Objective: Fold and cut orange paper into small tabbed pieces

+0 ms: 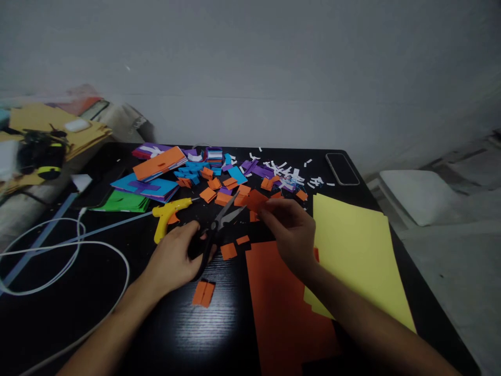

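Observation:
My left hand (178, 256) is closed around the black handles of a pair of scissors (214, 226), whose blades stand apart and point away from me. Between the thumb and fingers of my right hand (291, 230) is a small piece of orange paper (256, 199), just beyond the blade tips. Under my right wrist lies a larger orange sheet (282, 303). Several small cut orange pieces are scattered around, among them a creased square (203, 293) nearest me and another piece (229, 251) beside the scissors.
A yellow glue gun (168, 213) lies left of the scissors. Yellow sheets (352, 245) are at the right, with a phone (342, 168) behind. Folded coloured paper (144, 185) and white scraps (287, 175) cover the back. A white cable (127, 261) loops at the left.

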A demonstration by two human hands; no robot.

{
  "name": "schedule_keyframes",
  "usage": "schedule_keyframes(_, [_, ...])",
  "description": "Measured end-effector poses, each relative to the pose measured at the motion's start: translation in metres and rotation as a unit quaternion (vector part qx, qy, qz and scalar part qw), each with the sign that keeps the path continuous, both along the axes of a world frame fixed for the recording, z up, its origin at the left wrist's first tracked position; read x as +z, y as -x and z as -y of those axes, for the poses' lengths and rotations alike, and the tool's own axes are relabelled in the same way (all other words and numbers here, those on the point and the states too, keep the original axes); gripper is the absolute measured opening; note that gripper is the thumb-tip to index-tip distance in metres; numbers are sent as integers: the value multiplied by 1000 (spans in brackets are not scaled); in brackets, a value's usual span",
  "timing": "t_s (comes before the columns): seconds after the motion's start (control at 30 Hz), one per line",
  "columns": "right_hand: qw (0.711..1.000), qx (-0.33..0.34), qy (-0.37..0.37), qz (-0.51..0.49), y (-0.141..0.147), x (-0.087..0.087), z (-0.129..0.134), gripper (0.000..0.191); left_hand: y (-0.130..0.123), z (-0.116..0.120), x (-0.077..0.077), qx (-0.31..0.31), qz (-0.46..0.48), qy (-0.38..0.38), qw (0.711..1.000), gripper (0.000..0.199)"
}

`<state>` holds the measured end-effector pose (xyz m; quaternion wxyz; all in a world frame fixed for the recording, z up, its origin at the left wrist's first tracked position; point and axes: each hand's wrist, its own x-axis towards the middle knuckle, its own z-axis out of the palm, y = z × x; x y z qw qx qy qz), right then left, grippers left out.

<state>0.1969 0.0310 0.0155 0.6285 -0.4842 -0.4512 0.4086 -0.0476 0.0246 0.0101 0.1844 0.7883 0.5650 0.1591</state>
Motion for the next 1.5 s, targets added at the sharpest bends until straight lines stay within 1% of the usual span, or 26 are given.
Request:
schedule_keyframes(0.07, [1000, 2, 1, 3, 2, -1, 2, 12, 0, 0, -3, -3, -13, -2, 1000, 25])
schedule_keyframes(0.13, [1000, 19, -5, 1, 3, -3, 4, 11, 1, 0, -6, -8, -22, -8, 1000, 23])
schedule_keyframes(0.23, [998, 46, -40, 19, 6, -6, 8, 8, 0, 3, -9, -19, -26, -23, 999, 22])
schedule_keyframes(0.4, [992, 51, -91, 76, 6, -8, 14, 9, -2, 5, -9, -37, -16, -49, 998, 18])
schedule_keyframes(0.6, [993, 69, -83, 50, 8, -1, 17, 12, -1, 4, -10, -53, 22, -92, 994, 14])
schedule_keyframes(0.77, [993, 82, -76, 26, 10, 7, 18, 14, 1, 5, -12, -79, 25, -111, 990, 14])
schedule_keyframes(0.93, [994, 89, -69, 12, 11, 9, 19, 12, 1, 7, -14, -86, 31, -99, 991, 15])
schedule_keyframes(1.13, [995, 79, -59, 12, 12, 8, 19, 8, -2, 7, -12, -70, 35, -57, 995, 18])
schedule_keyframes(1.33, [995, 79, -57, 1, 12, 7, 18, 8, -2, 8, -14, -76, 50, -38, 995, 20])
schedule_keyframes(1.5, [995, 79, -61, -5, 11, 5, 18, 13, 0, 8, -17, -75, 54, -30, 995, 22])
